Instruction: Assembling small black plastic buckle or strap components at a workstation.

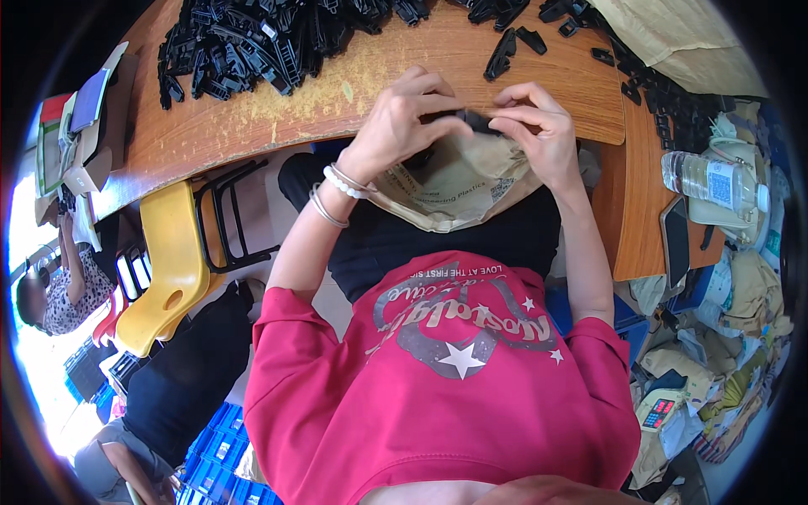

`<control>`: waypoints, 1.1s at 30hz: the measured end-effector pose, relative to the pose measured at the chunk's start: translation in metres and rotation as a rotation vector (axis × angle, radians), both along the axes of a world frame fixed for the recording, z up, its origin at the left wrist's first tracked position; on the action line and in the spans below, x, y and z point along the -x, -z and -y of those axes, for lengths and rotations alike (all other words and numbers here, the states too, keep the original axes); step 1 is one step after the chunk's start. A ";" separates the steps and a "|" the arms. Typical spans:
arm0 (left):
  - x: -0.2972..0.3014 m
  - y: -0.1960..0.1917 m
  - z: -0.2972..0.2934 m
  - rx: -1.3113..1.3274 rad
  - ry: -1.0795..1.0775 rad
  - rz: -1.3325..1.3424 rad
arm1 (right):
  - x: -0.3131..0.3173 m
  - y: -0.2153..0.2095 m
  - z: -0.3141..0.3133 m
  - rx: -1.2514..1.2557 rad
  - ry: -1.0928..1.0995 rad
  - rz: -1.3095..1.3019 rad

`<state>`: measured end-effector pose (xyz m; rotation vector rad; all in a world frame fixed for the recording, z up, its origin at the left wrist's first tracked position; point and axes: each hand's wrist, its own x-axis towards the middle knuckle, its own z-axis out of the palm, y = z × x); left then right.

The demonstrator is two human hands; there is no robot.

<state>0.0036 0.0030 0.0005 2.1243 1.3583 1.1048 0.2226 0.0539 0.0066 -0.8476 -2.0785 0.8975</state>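
A small black plastic part [478,123] sits between my two hands, over the open mouth of a tan paper bag [438,206] in my lap. My left hand [406,119], with bracelets at its wrist, is closed on the part's left end. Thumb and fingers of my right hand [539,130] pinch its right end. The fingers cover much of the part, so its exact kind does not show. Beyond my left hand, a big heap of black plastic parts [252,50] covers the back of the wooden table [337,101].
Loose black parts [501,55] lie beyond my right hand, and more are strewn at the right. A water bottle [711,181] and a phone [675,240] are at the right side. Yellow chairs [172,261] and a person in dark clothes [189,379] are at my left.
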 end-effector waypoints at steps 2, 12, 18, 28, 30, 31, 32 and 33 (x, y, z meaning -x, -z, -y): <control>0.004 -0.010 -0.003 0.234 0.073 0.155 | -0.007 0.001 -0.008 0.155 0.000 -0.091; -0.027 -0.002 -0.047 -0.413 0.022 -0.509 | -0.001 0.025 -0.071 -0.236 0.332 -0.017; -0.038 0.006 -0.018 -0.421 0.037 -0.474 | -0.009 0.009 -0.032 0.067 0.307 -0.220; -0.018 0.001 -0.022 -0.142 -0.185 -0.126 | -0.024 0.003 -0.045 0.259 0.025 0.008; -0.014 0.001 -0.024 -0.135 -0.167 -0.123 | -0.021 0.005 -0.046 0.206 0.021 0.012; -0.013 0.001 -0.025 -0.128 -0.145 -0.120 | -0.020 0.005 -0.045 0.151 0.020 0.013; -0.014 0.001 -0.024 -0.125 -0.147 -0.118 | -0.020 0.007 -0.044 0.154 0.018 0.015; -0.014 0.000 -0.024 -0.110 -0.148 -0.118 | -0.019 0.009 -0.044 0.170 0.019 -0.023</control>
